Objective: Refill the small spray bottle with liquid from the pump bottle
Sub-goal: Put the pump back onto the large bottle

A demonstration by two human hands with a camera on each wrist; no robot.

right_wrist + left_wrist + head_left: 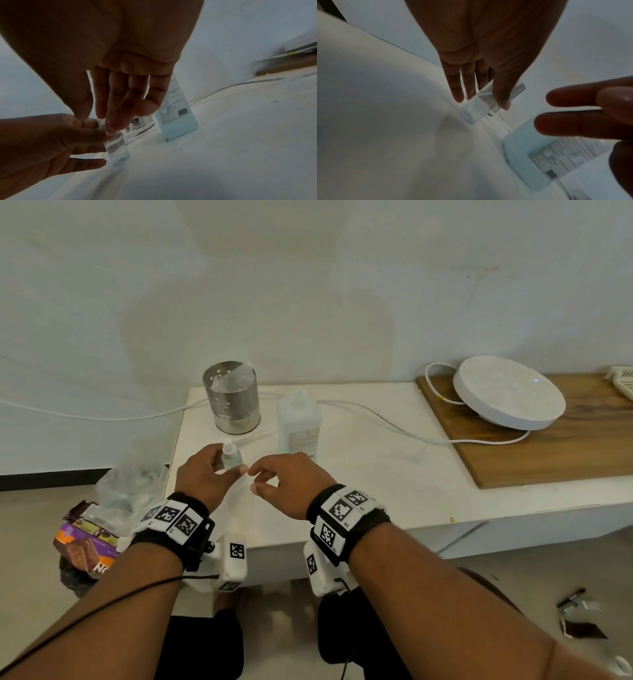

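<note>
The small clear spray bottle (pixel 232 455) (pixel 117 148) stands upright on the white table (pixel 376 481), part full of clear liquid. My left hand (pixel 222 463) holds it lightly near the top, thumb in front and fingers behind. My right hand (pixel 255 479) hovers just right of it with relaxed fingers that hold nothing; its fingertips (pixel 111 128) reach the bottle's white cap. The large pale-blue pump bottle (pixel 298 426) (pixel 539 155) (pixel 176 115) stands behind and to the right, label toward me. No pump head shows on its neck.
A perforated steel cup (pixel 233 398) stands behind the small bottle. A white cable (pixel 376 416) runs across the table's back. To the right lies a wooden board (pixel 565 453) with a round white device (pixel 507 393). Plastic bags and snack packets (pixel 102 525) sit on the floor at left.
</note>
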